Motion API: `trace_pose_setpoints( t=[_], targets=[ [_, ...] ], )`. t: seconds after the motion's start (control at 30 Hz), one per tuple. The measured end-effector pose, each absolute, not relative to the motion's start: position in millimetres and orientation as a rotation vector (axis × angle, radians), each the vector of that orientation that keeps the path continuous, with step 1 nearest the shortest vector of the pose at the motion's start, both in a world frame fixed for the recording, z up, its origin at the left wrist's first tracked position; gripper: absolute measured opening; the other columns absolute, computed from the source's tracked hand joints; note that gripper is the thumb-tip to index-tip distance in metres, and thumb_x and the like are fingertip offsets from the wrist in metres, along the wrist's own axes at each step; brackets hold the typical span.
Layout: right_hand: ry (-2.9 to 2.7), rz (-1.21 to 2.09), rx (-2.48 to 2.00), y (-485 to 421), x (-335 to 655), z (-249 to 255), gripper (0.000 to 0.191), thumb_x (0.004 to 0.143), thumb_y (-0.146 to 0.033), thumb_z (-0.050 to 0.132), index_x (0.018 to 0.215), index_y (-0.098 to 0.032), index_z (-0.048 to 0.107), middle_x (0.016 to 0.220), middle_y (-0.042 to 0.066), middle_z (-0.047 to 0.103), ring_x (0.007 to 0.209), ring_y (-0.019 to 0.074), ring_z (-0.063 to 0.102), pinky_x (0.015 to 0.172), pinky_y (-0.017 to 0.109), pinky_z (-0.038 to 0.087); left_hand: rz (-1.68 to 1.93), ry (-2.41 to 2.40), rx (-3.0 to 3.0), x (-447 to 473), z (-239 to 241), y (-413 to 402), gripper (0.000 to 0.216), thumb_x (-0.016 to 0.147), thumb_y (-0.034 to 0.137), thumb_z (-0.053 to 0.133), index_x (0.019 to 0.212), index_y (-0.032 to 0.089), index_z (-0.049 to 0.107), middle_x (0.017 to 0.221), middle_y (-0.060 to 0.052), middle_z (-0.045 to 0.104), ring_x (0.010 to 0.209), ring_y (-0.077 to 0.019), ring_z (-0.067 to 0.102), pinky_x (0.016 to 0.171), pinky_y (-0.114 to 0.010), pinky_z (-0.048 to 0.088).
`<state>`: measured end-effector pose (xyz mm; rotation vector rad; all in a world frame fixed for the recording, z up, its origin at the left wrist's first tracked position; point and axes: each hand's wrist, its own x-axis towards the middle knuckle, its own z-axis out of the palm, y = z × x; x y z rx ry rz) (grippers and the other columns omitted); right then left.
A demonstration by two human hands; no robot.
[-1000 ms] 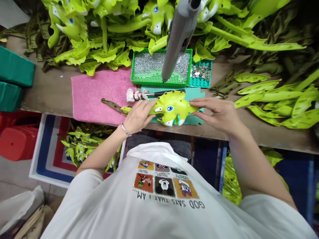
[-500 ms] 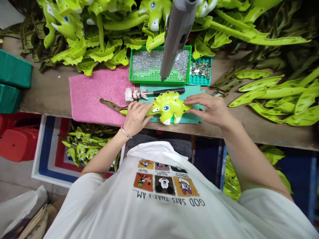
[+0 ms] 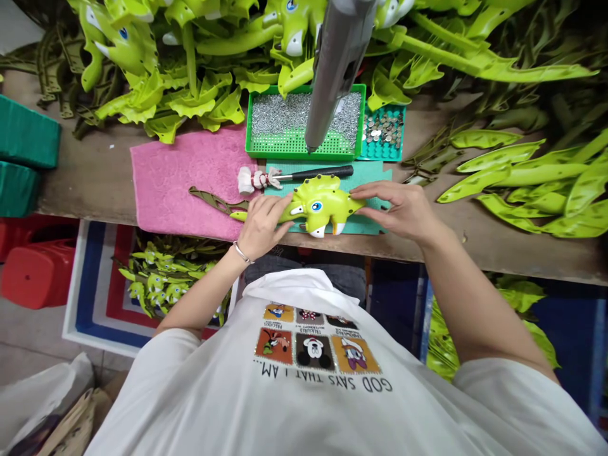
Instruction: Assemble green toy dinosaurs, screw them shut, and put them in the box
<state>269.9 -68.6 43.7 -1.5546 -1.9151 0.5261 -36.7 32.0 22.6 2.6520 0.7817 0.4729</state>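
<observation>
A lime-green plastic toy dinosaur head (image 3: 322, 201) with a blue eye and white horns lies on the teal mat (image 3: 375, 223). My left hand (image 3: 262, 223) is closed over its left end, where a green handle piece and a dark olive strip (image 3: 209, 199) stick out to the left. At the other end my right hand (image 3: 396, 208) pinches the head's tip between thumb and fingers. Just behind the head lies a hammer (image 3: 316, 174) with a black grip, its head end wrapped in white cloth. The fingertips of my left hand are partly hidden.
A green basket of small metal screws (image 3: 306, 155) and a teal tray of small round metal parts (image 3: 382, 136) stand behind the mat. A grey rod (image 3: 332, 76) hangs over them. To the left is a pink towel (image 3: 185, 180); green curved parts (image 3: 522, 183) lie right.
Both hands keep their hold on the toy head, which has tilted very slightly. An orange patch now shows between its white horns, where green showed before.
</observation>
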Motion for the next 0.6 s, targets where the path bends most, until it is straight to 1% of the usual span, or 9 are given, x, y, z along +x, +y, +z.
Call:
trace_pose_setpoints(
  t=[0.13,0.27,0.33,0.4,0.47,0.53,0.6],
  targets=[
    [-1.895,0.55,-1.583,-69,268,45,0.021,0.088,-0.036,0.067,0.105,-0.026,0.075,0.108,0.004,0.079,0.101,0.0236,0.075,0.091,0.04,0.062,0.497,0.782,2.651,-36,20,32,0.047,0.097,0.036,0.059,0.137,0.012,0.057,0.119,-0.017,0.069,0.112,-0.0297,0.062,0.102,-0.05,0.047],
    [-1.834,0.599,-1.603,-70,267,46,0.02,0.086,-0.037,0.07,0.103,-0.028,0.076,0.107,0.003,0.079,0.102,0.0241,0.075,0.093,0.041,0.061,0.579,0.753,2.616,-36,16,32,0.045,0.098,0.035,0.058,0.135,0.011,0.058,0.122,-0.019,0.069,0.118,-0.0292,0.063,0.104,-0.05,0.049],
    [-1.771,0.668,-1.628,-71,266,45,0.022,0.082,-0.039,0.074,0.101,-0.028,0.076,0.106,0.003,0.079,0.1,0.0249,0.075,0.093,0.042,0.061,0.589,0.754,2.596,-36,13,32,0.044,0.097,0.035,0.059,0.135,0.011,0.059,0.124,-0.019,0.069,0.121,-0.0293,0.062,0.106,-0.051,0.049],
    [-1.627,0.814,-1.665,-72,264,43,0.034,0.076,-0.043,0.079,0.105,-0.026,0.075,0.107,0.005,0.079,0.095,0.0253,0.075,0.09,0.043,0.063,0.576,0.764,2.584,-36,10,31,0.043,0.098,0.035,0.058,0.134,0.014,0.06,0.123,-0.018,0.069,0.122,-0.0296,0.062,0.109,-0.053,0.048],
    [-1.389,1.019,-1.684,-71,260,40,0.045,0.072,-0.048,0.082,0.109,-0.023,0.074,0.104,0.007,0.079,0.087,0.0239,0.075,0.082,0.041,0.065,0.572,0.763,2.595,-37,8,29,0.04,0.099,0.035,0.056,0.134,0.016,0.061,0.122,-0.017,0.07,0.124,-0.0291,0.062,0.111,-0.054,0.046],
    [-1.134,1.221,-1.651,-70,255,35,0.048,0.071,-0.053,0.082,0.105,-0.021,0.074,0.095,0.007,0.079,0.08,0.0216,0.074,0.075,0.038,0.066,0.565,0.773,2.633,-38,6,27,0.04,0.1,0.035,0.054,0.134,0.016,0.061,0.124,-0.017,0.07,0.127,-0.0283,0.061,0.114,-0.054,0.044],
    [-0.937,1.348,-1.593,-66,249,30,0.047,0.068,-0.056,0.084,0.096,-0.02,0.074,0.087,0.004,0.078,0.075,0.0198,0.074,0.071,0.036,0.066,0.54,0.79,2.683,-38,6,25,0.041,0.102,0.036,0.052,0.136,0.016,0.06,0.13,-0.017,0.068,0.132,-0.0282,0.058,0.117,-0.054,0.041]
  ],
)
